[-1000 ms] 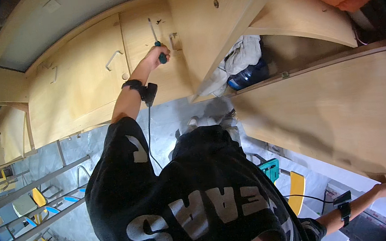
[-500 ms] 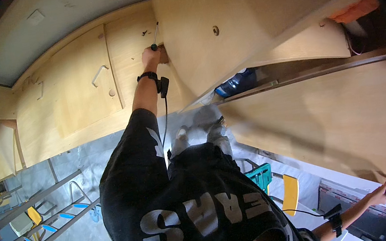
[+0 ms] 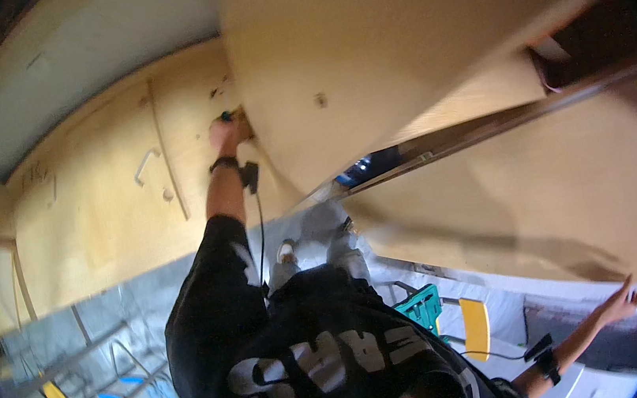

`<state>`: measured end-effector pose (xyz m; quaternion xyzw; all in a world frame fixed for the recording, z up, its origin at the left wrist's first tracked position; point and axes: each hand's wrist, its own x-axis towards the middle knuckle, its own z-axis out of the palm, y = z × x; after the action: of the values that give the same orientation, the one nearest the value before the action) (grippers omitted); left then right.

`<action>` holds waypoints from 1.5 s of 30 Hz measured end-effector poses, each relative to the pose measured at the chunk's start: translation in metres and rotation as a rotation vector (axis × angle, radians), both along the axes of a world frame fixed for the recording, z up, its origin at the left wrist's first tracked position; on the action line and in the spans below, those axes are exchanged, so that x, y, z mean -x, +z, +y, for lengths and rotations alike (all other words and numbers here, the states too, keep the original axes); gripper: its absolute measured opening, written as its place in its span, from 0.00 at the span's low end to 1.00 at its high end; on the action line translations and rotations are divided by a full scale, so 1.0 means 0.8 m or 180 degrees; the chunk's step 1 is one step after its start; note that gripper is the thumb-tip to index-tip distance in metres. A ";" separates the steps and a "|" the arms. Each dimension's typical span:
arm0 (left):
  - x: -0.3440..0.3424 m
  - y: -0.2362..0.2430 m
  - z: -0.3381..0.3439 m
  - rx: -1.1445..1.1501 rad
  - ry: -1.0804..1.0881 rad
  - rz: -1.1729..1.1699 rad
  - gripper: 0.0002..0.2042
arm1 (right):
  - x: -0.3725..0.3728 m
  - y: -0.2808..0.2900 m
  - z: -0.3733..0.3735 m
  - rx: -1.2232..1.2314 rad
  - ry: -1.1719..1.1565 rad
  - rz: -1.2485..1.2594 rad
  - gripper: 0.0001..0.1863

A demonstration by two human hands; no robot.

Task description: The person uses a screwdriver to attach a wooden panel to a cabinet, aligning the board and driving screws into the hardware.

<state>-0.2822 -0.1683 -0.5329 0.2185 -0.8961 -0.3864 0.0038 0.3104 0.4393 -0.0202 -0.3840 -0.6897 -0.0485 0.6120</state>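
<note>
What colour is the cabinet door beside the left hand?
Light, plain wood-coloured cabinet door, seen best in the head view, with the left hand at its edge.

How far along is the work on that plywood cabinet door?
Done: the neighbouring door carries a handle. In hand: the left hand presses a green-tipped tool at the edge of the open cabinet door; the right hand is spread, holding nothing. Left: this door shows no handle.

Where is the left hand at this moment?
In the head view, the left hand is upper left of centre, raised against the wooden cabinet, at the edge of the open door.
</note>
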 end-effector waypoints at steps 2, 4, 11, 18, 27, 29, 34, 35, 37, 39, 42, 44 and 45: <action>0.040 -0.045 -0.055 -0.0759 0.0224 -0.0083 0.18 | 0.018 0.019 0.011 -0.0027 0.0141 0.0182 0.32; 0.012 -0.023 -0.020 -0.0511 -0.0030 -0.0042 0.20 | 0.029 0.018 -0.053 -0.0668 -0.0011 0.0084 0.26; 0.003 -0.003 -0.035 -0.0234 -0.0094 -0.0008 0.15 | 0.203 -0.004 -0.253 -0.0598 0.2182 -0.0168 0.06; -0.062 0.010 -0.027 -0.1678 0.0408 0.0636 0.09 | 0.404 -0.051 -0.346 0.0686 0.3715 -0.1150 0.08; -0.274 0.203 -0.087 -0.3502 -0.1727 0.0946 0.15 | 0.524 -0.080 -0.317 0.0061 0.3397 -0.1776 0.11; -0.309 0.257 -0.093 -0.3264 -0.2220 0.0669 0.14 | 0.525 -0.085 -0.314 -0.0213 0.3360 -0.1900 0.08; -0.346 0.332 -0.055 -0.3199 -0.3622 0.0266 0.17 | 0.464 -0.054 -0.347 0.1025 0.3445 -0.1776 0.11; -0.349 0.337 -0.035 -0.3489 -0.3956 0.0184 0.18 | 0.435 -0.047 -0.355 0.1322 0.3788 -0.1794 0.13; -0.360 0.338 -0.009 -0.3721 -0.3955 0.0094 0.18 | 0.424 -0.077 -0.369 0.1451 0.4493 -0.1598 0.09; -0.366 0.338 0.026 -0.3661 -0.3735 -0.0228 0.17 | 0.387 -0.097 -0.379 0.1807 0.5189 -0.1638 0.03; -0.353 0.330 0.069 -0.3623 -0.3820 -0.0479 0.16 | 0.335 -0.141 -0.372 0.2317 0.5213 -0.1963 0.03; -0.348 0.327 0.084 -0.3680 -0.3927 -0.0537 0.15 | 0.320 -0.166 -0.360 0.2615 0.5082 -0.2020 0.05; -0.347 0.328 0.087 -0.3647 -0.3960 -0.0642 0.15 | 0.314 -0.173 -0.355 0.2785 0.5165 -0.1881 0.05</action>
<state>-0.0050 -0.0987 -0.2709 -0.3121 -0.5152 -0.6906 -0.4002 0.0594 0.1549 -0.1584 0.0429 -0.8281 0.5553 0.0640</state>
